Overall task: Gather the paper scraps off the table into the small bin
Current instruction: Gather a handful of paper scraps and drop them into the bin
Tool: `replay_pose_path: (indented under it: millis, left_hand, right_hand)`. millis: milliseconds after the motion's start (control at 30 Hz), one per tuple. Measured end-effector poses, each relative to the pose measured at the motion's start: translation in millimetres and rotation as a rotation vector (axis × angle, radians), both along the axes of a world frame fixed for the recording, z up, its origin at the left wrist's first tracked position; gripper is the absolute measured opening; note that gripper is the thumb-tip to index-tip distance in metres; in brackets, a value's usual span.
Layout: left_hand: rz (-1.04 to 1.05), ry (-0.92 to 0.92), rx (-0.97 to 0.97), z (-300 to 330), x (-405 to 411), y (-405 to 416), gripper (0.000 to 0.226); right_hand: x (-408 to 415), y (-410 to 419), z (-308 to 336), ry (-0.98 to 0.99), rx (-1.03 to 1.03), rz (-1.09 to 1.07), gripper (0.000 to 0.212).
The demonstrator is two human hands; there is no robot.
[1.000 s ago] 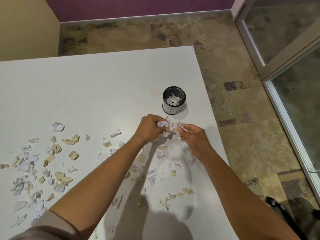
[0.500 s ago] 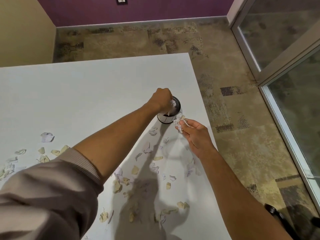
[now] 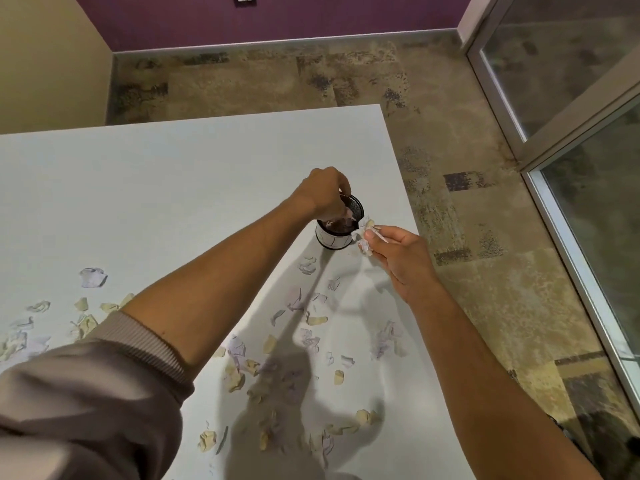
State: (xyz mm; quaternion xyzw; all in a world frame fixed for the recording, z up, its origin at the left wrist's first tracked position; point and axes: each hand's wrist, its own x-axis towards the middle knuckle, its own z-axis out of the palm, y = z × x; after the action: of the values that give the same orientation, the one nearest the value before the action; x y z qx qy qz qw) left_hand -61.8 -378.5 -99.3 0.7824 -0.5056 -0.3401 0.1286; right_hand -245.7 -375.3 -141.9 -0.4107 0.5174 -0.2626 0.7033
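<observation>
The small black mesh bin (image 3: 358, 206) with a white band stands near the right edge of the white table (image 3: 173, 188). My left hand (image 3: 323, 194) hangs over its mouth, fingers curled down into it around a few paper scraps (image 3: 347, 215). Just right of the bin, my right hand (image 3: 398, 252) pinches a crumpled bunch of white and cream scraps (image 3: 364, 234) at rim height. Several loose scraps (image 3: 311, 336) lie on the table between my forearms, and more scraps (image 3: 91, 277) lie at the left.
The table's right edge runs close beside the bin, with patterned floor (image 3: 485, 271) beyond it. A glass door with a metal frame (image 3: 568, 109) stands at the right. My sleeve (image 3: 86, 393) covers the lower left of the table.
Both hands rose from the table with scraps. My left hand went over the bin and dipped its fingers in. My right hand came up beside the bin's rim.
</observation>
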Motion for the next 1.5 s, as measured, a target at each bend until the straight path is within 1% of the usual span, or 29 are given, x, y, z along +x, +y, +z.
replay_pose_path:
  millis: [67, 167, 233, 267, 367, 433, 500, 567, 633, 733, 800, 867, 933, 1000, 1067, 1133, 1233, 1267, 1333, 1400, 1433, 1500]
  left_hand:
    - [0.037, 0.034, -0.05, 2, 3, 6, 0.027]
    - [0.147, 0.051, -0.134, -1, 8, 18, 0.028]
    - [0.219, 0.045, -0.154, -7, 10, 26, 0.025]
    - [0.245, 0.038, -0.154, -10, 10, 31, 0.021]
    - [0.287, 0.025, -0.139, -23, 10, 42, 0.014]
    - [0.31, 0.089, -0.137, -30, 9, 48, 0.013]
    - [0.337, 0.147, -0.164, -34, 7, 51, 0.012]
    - [0.358, 0.155, -0.199, -37, 6, 53, 0.011]
    - [0.371, 0.159, -0.215, -39, 6, 54, 0.011]
    - [0.396, 0.198, -0.218, -42, 7, 55, 0.009]
    - [0.423, 0.222, -0.225, -44, 8, 56, 0.008]
    - [0.469, 0.229, -0.257, -48, 9, 60, 0.004]
    - [0.514, 0.19, -0.29, -53, 11, 67, 0.007]
    - [0.539, 0.143, -0.291, -61, 12, 76, 0.012]
    - [0.51, 0.09, -0.253, -71, 10, 88, 0.019]
    - [0.42, 0.044, -0.207, -85, 5, 101, 0.026]
    - [0.204, 0.012, -0.185, -103, -5, 119, 0.032]
    - [0.114, 0.005, -0.196, -108, -9, 124, 0.03]
    - [-0.065, -0.016, -0.187, -116, -14, 131, 0.026]
    - [-0.188, -0.076, -0.148, -125, -19, 139, 0.038]
    - [-0.226, -0.114, -0.131, -130, -20, 143, 0.045]
    - [-0.29, -0.169, -0.124, -136, -23, 149, 0.048]
  right_hand:
    - [7, -5, 5, 0.019, -0.046, 0.015, 0.01]
    - [17, -15, 8, 0.059, -0.139, 0.022, 0.012]
    - [26, -24, 8, 0.176, -0.208, 0.055, 0.009]
    - [31, -28, 8, 0.25, -0.257, 0.082, 0.012]
    - [49, -34, 10, 0.469, -0.459, 0.229, 0.016]
    - [60, -34, 10, 0.617, -0.57, 0.354, 0.015]
    - [69, -34, 11, 0.735, -0.63, 0.454, 0.015]
    - [76, -33, 13, 0.805, -0.662, 0.555, 0.02]
    - [79, -31, 15, 0.833, -0.677, 0.646, 0.028]
    - [79, -29, 17, 0.869, -0.714, 0.701, 0.035]
    - [73, -30, 20, 0.854, -0.741, 0.647, 0.039]
    - [61, -31, 23, 0.753, -0.752, 0.477, 0.04]
    - [43, -29, 22, 0.648, -0.789, 0.263, 0.036]
    - [26, -24, 9, 0.672, -0.799, 0.159, 0.032]
    - [12, -15, -11, 0.776, -0.712, 0.176, 0.035]
    - [3, -2, -34, 0.838, -0.659, 0.261, 0.041]
    - [-4, 17, -61, 0.784, -0.646, 0.484, 0.045]
    - [-5, 22, -69, 0.775, -0.676, 0.571, 0.045]
    - [-6, 31, -83, 0.803, -0.825, 0.749, 0.046]
    - [-6, 40, -95, 0.868, -0.947, 0.9, 0.049]
    - [-6, 44, -98, 0.898, -0.972, 0.95, 0.049]
    - [-6, 51, -100, 0.927, -0.996, 1.002, 0.05]
